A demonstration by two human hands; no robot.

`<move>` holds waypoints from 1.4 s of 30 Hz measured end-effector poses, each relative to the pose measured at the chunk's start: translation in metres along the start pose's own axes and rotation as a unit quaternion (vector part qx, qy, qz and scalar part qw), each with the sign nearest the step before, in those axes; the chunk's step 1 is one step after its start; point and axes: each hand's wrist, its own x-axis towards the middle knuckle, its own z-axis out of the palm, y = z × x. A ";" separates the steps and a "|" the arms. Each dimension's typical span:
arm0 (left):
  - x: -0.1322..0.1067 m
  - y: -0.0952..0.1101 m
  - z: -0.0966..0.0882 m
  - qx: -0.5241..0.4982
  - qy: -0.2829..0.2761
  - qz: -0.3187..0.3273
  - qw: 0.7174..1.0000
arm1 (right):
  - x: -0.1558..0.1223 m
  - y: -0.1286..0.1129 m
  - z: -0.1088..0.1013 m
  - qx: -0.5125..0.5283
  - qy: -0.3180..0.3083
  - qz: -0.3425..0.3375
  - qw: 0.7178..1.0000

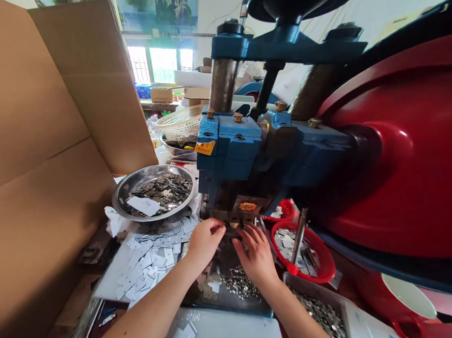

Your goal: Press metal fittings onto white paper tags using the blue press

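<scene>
My left hand (208, 240) is at the foot of a blue press (229, 156), thumb and forefinger pinched together at the tool. Whatever sits in that pinch is too small to make out. Beside it, my right hand (257, 254) reaches to the same spot, thumb apart from the bent fingers and nothing visible in it. Small shiny metal pieces (238, 282) are heaped on the dark press bed between my forearms. Flat whitish metal plates (155, 260) lie loosely piled left of my left hand.
A steel bowl (121, 208) of metal parts with a paper label (144, 205) stands at left, near tall cardboard (94, 85). To the right are a red basket (329, 264), a bin of small metal parts (322, 311), a red mug (383, 302) and a big red wheel (412, 152).
</scene>
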 end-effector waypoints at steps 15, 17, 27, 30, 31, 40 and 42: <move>0.007 -0.014 0.010 0.054 0.035 0.024 0.998 | 0.004 -0.005 -0.010 -0.081 -0.060 -0.019 0.995; 0.009 -0.016 0.012 0.051 0.033 0.025 0.998 | 0.008 -0.010 -0.012 -0.092 -0.070 -0.020 0.993; 0.000 -0.017 -0.019 0.037 0.068 0.039 0.996 | -0.022 0.013 -0.022 0.180 0.030 0.225 0.957; -0.017 -0.028 -0.046 0.061 0.053 0.066 0.995 | -0.050 0.016 -0.039 0.341 0.071 0.392 0.851; -0.024 -0.033 -0.054 0.075 0.040 0.070 0.994 | -0.057 0.015 -0.045 0.394 0.079 0.405 0.821; -0.087 -0.065 -0.075 0.254 -0.024 0.042 0.966 | -0.072 0.024 -0.038 0.432 0.079 0.382 0.813; -0.091 -0.064 -0.070 0.278 -0.020 0.037 0.960 | -0.073 0.025 -0.033 0.465 0.087 0.371 0.799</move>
